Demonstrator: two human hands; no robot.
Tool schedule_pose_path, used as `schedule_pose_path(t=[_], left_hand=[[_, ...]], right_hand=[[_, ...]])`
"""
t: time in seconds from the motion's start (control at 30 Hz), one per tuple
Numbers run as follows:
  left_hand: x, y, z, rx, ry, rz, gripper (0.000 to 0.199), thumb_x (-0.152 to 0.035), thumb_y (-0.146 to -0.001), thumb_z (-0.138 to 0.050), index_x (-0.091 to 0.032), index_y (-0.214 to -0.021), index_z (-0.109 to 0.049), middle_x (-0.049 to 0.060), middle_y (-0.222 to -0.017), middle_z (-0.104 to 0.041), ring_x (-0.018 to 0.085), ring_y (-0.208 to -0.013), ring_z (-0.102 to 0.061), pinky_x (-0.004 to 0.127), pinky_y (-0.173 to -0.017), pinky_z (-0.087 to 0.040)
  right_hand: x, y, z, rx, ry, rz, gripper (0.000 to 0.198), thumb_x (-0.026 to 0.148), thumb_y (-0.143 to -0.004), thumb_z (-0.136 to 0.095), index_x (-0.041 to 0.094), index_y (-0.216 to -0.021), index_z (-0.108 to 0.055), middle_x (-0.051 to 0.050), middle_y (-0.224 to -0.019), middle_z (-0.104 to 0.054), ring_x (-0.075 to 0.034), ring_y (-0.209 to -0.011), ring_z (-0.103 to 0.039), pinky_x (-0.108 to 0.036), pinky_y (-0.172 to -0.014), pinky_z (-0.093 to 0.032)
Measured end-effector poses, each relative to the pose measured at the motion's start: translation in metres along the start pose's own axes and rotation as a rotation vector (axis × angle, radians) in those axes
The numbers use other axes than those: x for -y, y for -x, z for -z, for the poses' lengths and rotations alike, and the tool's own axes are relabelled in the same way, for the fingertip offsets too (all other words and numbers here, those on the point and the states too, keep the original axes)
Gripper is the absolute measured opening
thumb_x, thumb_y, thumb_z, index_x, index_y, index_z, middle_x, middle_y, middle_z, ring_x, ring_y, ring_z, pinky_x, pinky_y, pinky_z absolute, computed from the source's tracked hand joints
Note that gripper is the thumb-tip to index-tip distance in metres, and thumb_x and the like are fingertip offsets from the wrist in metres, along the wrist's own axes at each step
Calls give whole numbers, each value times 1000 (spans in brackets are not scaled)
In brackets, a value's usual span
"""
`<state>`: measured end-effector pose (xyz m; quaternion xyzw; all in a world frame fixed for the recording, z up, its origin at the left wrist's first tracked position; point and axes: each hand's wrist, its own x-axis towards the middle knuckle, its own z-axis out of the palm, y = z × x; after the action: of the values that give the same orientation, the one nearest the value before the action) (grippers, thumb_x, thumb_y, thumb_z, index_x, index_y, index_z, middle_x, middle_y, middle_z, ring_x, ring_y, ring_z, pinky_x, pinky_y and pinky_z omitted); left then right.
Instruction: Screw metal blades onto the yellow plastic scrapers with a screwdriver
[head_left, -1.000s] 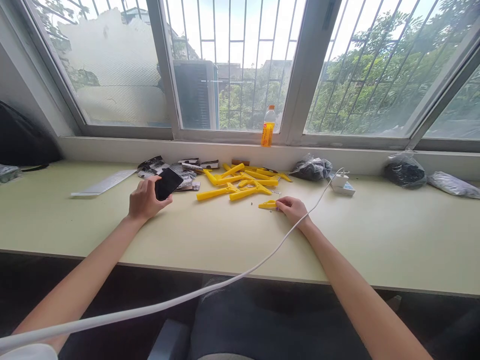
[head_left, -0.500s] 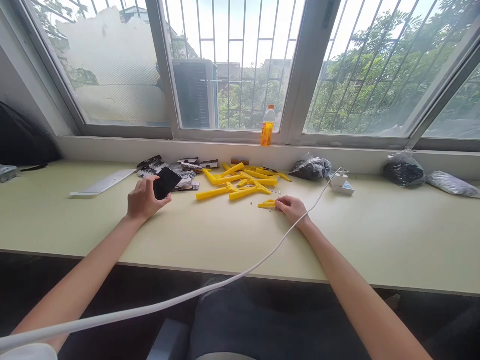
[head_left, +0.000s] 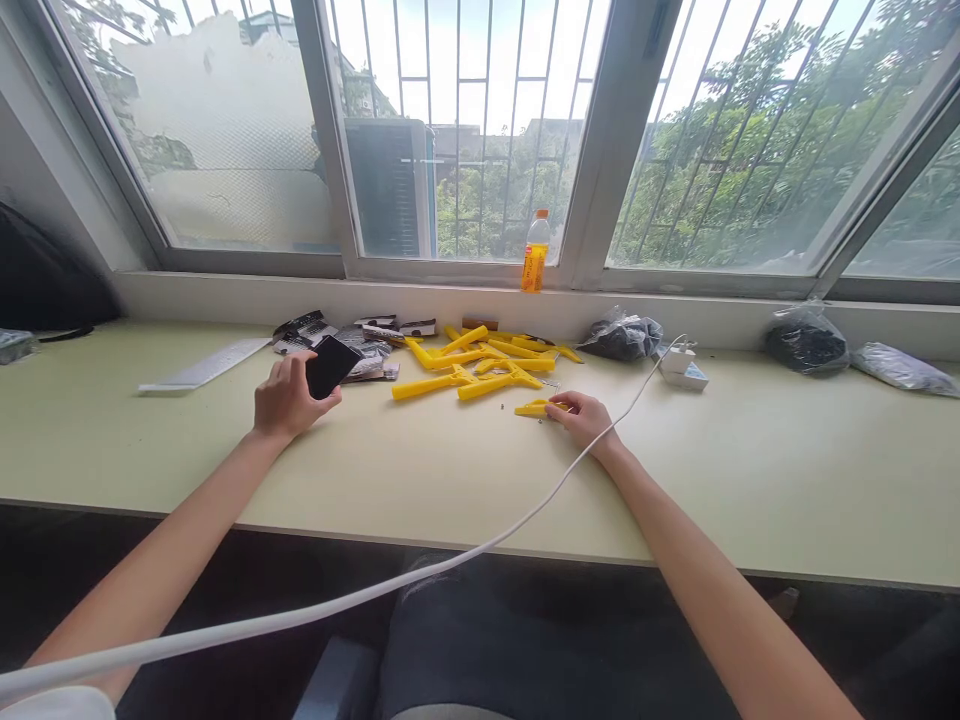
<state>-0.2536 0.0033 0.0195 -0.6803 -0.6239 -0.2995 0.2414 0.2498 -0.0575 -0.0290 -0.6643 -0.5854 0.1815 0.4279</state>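
Observation:
My left hand (head_left: 286,402) is closed round the edges of a flat, dark rectangular thing like a smartphone (head_left: 331,367), tilted above the table. To the right, my right hand (head_left: 584,420) pinches the end of a small yellow plastic part (head_left: 531,408) lying on the table. Tiny metal pieces (head_left: 540,421) lie just beside it. Beyond the hands is a heap of yellow plastic handle-like parts (head_left: 499,382). Behind the dark rectangular thing are several small silver and black packets (head_left: 373,352).
A white cable (head_left: 480,550) crosses in front of my right wrist to a white charger (head_left: 679,360). Bagged black items (head_left: 624,335) and another dark bag (head_left: 806,340) sit at the back. A drink bottle (head_left: 535,255) stands on the sill. A white strip (head_left: 206,367) lies left.
My right hand's fingers have shifted very slightly left over the yellow part. My left hand with the dark rectangular thing is almost still.

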Motion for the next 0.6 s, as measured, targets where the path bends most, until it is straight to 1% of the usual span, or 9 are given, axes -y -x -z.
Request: schedule_pose_path(t=[0.13, 0.23, 0.43, 0.6], left_hand=[[3, -1, -3, 49, 6, 38, 75, -58, -83, -56, -18, -145, -43, 17, -134, -59, 36, -123, -55, 43, -85, -49], [7, -4, -6, 92, 0, 97, 78, -60, -81, -57, -19, -145, -42, 18, -129, -61, 38, -120, -56, 46, -87, -49], [22, -10, -9, 217, -16, 270, 88, -67, -75, -61, -16, -145, -43, 25, -126, -61, 44, -116, -57, 53, -90, -48], [32, -12, -10, 315, 2, 381, 94, -68, -73, -62, -9, -144, -41, 30, -125, -60, 46, -116, -58, 54, -91, -45]], right_hand=[[-2, 0, 0, -16, 30, 12, 44, 52, -75, -73, 19, -104, -78, -3, -85, -69, -15, -79, -58, -28, -74, -44], [-1, 0, -1, -18, 41, 17, 47, 55, -73, -74, 20, -105, -78, -3, -87, -69, -14, -78, -58, -27, -73, -44], [-1, 1, -2, -21, 62, 40, 45, 49, -73, -76, 20, -108, -77, -4, -94, -72, -14, -77, -60, -27, -73, -47], [-1, 0, -3, -30, 88, 62, 43, 46, -74, -77, 19, -108, -77, -4, -102, -74, -13, -76, -60, -27, -76, -48]])
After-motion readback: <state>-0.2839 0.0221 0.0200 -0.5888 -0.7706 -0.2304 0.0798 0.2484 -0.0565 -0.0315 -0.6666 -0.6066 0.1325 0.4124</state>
